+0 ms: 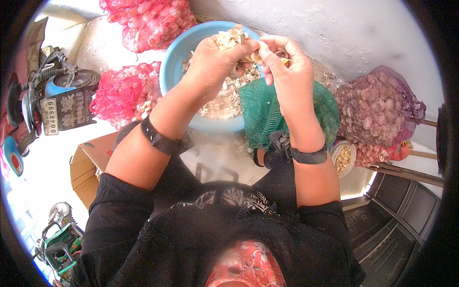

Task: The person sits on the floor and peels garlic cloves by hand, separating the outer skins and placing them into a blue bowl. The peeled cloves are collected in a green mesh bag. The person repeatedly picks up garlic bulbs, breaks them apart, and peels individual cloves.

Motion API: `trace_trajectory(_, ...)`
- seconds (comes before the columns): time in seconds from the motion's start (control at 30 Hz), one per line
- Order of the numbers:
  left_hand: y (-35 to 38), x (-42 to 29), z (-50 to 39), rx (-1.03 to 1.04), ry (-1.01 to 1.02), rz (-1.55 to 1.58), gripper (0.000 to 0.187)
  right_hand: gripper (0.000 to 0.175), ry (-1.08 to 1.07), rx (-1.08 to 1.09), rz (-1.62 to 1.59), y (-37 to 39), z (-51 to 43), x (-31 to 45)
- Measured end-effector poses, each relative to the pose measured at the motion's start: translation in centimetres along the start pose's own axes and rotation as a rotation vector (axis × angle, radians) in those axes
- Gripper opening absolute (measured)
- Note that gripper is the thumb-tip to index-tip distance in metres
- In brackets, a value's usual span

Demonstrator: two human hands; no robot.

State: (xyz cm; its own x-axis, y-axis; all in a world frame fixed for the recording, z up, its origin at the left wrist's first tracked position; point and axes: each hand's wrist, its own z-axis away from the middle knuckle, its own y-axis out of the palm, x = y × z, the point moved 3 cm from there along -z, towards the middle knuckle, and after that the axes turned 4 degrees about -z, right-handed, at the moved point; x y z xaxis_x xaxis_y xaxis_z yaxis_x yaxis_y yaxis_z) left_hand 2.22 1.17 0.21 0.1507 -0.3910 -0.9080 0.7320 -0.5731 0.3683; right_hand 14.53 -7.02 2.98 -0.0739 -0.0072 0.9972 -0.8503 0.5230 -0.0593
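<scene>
My left hand (215, 59) is closed around a partly broken garlic bulb (231, 38) with papery skin sticking out above the fingers. Between both hands' thumbs and fingertips is a pale garlic clove (261, 48), which my right hand (290, 66) pinches. Some purplish and yellow pieces (285, 59) show by the right fingers; whether they lie in the palm is unclear. Both hands are above a light blue plastic basin (168, 71) containing loose garlic skins (229, 97). A green mesh bag (258, 111) hangs over the basin's right side, beneath my right forearm.
Red mesh sacks of garlic (150, 25) stand beyond and left of the basin. At right are a purple mesh sack (373, 107) and a white bucket (353, 168) of cloves. A cardboard box (84, 172) and parked motorbike (57, 97) are left; a white wall (340, 32) rises behind.
</scene>
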Motion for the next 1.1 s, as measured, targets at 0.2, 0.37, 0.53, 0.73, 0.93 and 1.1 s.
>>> trace_trajectory(0.2,0.1,0.0,0.2,-0.041,-0.012,-0.032,0.015,0.011,-0.126,-0.016,0.225,-0.2,-0.1,0.3)
trace_trajectory(0.37,0.3,-0.1,0.2,-0.069,0.027,-0.018,0.016,0.011,-0.033,0.065,0.18,-0.2,-0.2,0.1)
trace_trajectory(0.53,-0.3,-0.1,-0.2,-0.128,0.042,0.036,0.016,0.009,0.08,0.063,-0.117,-0.5,-0.1,-0.2)
trace_trajectory(0.73,-0.9,0.0,-0.4,-0.173,0.045,0.1,0.017,0.009,0.077,-0.009,-0.224,-1.1,-0.4,-0.1)
trace_trajectory(0.93,-1.1,0.6,-0.6,-0.225,0.009,0.17,0.017,0.009,0.057,-0.051,-0.461,-1.4,-0.5,0.1)
trace_trajectory(1.1,-0.7,0.8,-0.6,-0.052,-0.008,0.213,0.028,0.014,0.197,0.096,-0.33,-0.8,-0.2,-0.3)
